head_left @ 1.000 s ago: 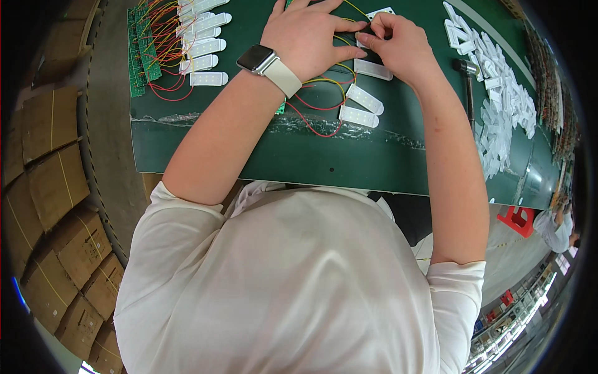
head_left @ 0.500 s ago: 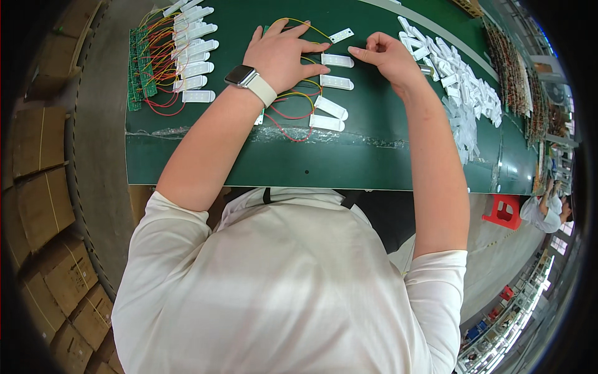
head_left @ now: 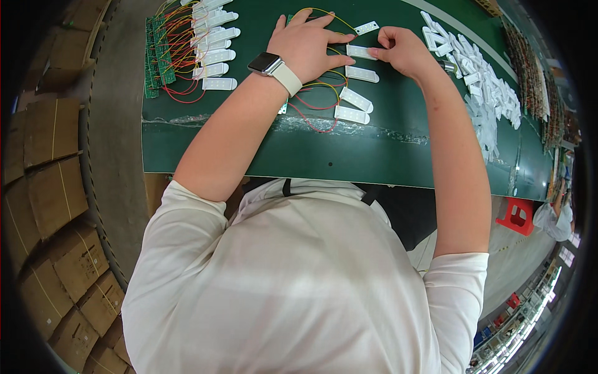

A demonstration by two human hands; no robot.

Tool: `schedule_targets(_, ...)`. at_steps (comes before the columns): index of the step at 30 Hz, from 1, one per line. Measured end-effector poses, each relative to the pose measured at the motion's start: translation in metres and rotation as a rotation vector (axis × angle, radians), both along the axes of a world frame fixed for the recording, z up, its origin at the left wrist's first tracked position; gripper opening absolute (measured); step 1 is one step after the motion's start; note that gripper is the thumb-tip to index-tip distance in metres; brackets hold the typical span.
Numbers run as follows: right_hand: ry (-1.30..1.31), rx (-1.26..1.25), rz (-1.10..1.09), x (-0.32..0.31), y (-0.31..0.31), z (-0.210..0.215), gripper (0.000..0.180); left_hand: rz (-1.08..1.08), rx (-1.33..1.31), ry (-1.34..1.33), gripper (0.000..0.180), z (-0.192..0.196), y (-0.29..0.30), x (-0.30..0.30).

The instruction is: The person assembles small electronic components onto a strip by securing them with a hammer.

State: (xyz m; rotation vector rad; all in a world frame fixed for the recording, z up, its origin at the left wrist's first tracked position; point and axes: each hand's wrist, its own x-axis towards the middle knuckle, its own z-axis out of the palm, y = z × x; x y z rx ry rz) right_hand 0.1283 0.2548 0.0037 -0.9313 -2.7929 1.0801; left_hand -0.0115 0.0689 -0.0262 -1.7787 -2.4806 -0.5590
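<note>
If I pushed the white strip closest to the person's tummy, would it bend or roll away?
The white strip would probably stay stiff, since its long edges look straight. It likely wouldn't roll, because it's flat, so it might just slide. The thin red wire curving off it looks bendy and could trail along.

bare left hand (head_left: 304, 45): palm down, fingers spread | bare right hand (head_left: 406, 55): fingers curled, thumb pointing left | bare left forearm (head_left: 232, 134), bare right forearm (head_left: 458, 146): forward, angled inward

A slim white casing (head_left: 357, 52) lies crosswise on the table (head_left: 386, 159).
</note>
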Motion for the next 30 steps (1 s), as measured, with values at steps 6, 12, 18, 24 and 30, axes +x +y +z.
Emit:
schedule_targets(6, 0.125, -0.077, -0.02, 0.009, 0.001, -0.012, 0.043, 0.013, -0.016, -0.123, 0.031, 0.026, -0.006, -0.01)
schedule_targets(12, 0.37, -0.318, -0.154, 0.02, -0.02, -0.013, 0.032, 0.143, 0.314, -0.346, 0.022, 0.032, -0.019, -0.026)
schedule_targets(18, 0.576, -0.46, -0.383, 0.066, -0.017, -0.01, 0.021, 0.06, 0.412, -0.011, 0.018, 0.019, -0.013, -0.037)
schedule_targets(24, 0.508, -0.054, -0.358, 0.126, -0.048, 0.002, 0.014, 0.103, 0.384, 0.064, 0.011, 0.019, -0.018, -0.042)
schedule_targets(30, 0.537, 0.181, -0.622, 0.238, -0.035, 0.003, 0.017, 0.084, 0.269, -0.056, 0.015, 0.029, -0.018, -0.04)
